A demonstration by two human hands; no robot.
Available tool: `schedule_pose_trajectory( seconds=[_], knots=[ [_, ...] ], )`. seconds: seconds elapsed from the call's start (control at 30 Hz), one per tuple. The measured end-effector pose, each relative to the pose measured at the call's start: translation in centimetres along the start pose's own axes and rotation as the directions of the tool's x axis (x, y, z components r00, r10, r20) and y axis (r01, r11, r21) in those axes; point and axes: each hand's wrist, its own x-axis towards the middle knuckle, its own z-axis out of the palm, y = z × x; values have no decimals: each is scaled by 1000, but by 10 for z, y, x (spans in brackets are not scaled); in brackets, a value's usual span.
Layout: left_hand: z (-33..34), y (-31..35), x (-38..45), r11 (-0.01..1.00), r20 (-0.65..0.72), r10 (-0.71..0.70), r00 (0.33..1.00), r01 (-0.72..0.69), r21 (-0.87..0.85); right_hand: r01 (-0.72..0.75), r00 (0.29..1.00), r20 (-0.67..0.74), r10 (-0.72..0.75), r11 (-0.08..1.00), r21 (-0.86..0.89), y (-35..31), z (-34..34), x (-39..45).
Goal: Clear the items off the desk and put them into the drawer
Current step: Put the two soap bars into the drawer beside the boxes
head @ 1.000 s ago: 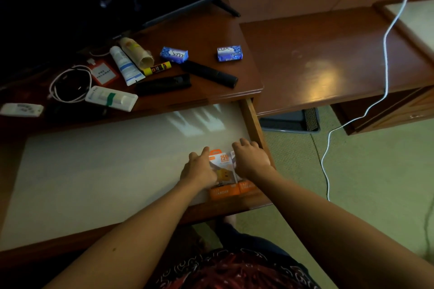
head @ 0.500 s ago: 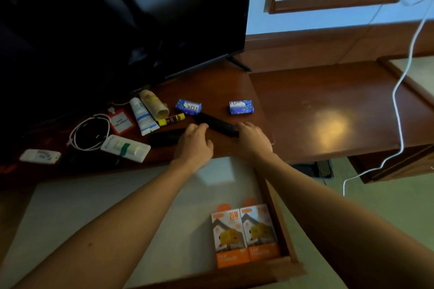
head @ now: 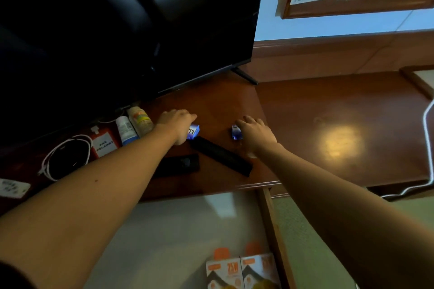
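Two small blue soap boxes lie on the brown desk in front of the TV. My left hand is curled over the left soap box, which shows tilted under my fingers. My right hand covers the right soap box, gripping it from the right. Two black remotes, the long one and the short one, lie just nearer to me. The open drawer below the desk edge holds two orange boxes in its near right corner.
Two tubes, a red tag card, a coiled white cable and a white device lie at the desk's left. The dark TV stands behind. A lower desktop extends right, with a white cord.
Both hands left the orange boxes in the drawer, passed over the black remotes and reached further back onto the two blue soap boxes. The view tilted up.
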Motion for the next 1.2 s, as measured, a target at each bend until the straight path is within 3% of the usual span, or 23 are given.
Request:
schedule_pose_trajectory(
  seconds=[0.2, 0.53, 0.77, 1.2],
  knots=[
    [-3, -2, 21, 997, 96, 43, 994, -49, 55, 22, 1000, 7, -22, 998, -55, 0, 4, 23],
    [3, 3, 13, 995, -69, 31, 997, -37, -89, 29, 993, -112, -31, 999, -24, -6, 3, 18],
    [-4, 29, -50, 972, -136, 75, 988, -103, -212, 23, 982, -186, -9, 997, 73, -23, -13, -44],
    [70, 99, -195, 959, -114, 132, 985, -156, -235, -37, 996, -74, 43, 996, 77, -47, 35, -200]
  ],
)
